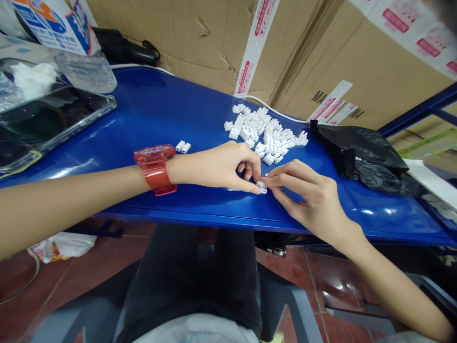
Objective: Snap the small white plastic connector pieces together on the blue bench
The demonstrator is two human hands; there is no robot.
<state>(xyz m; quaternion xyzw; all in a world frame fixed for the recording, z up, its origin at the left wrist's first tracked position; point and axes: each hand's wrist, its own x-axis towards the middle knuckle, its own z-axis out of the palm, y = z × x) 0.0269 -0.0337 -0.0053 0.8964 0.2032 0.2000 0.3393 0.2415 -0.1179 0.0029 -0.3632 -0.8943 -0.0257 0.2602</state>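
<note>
My left hand, with a red see-through watch at its wrist, pinches a small white plastic piece between thumb and index finger near the table's front edge. From the other side my right hand is closed, its thumb and fingertips pressed together at the same piece; the fingers partly cover it. Just beyond the hands lies a pile of similar white plastic pieces. Left of the pile, behind my left wrist, two white blocks lie side by side.
On the blue table, a tablet-like device in clear wrapping lies at left, near a clear plastic container. A black plastic bag sits at right. Large cardboard boxes stand along the back, with a white cable before them.
</note>
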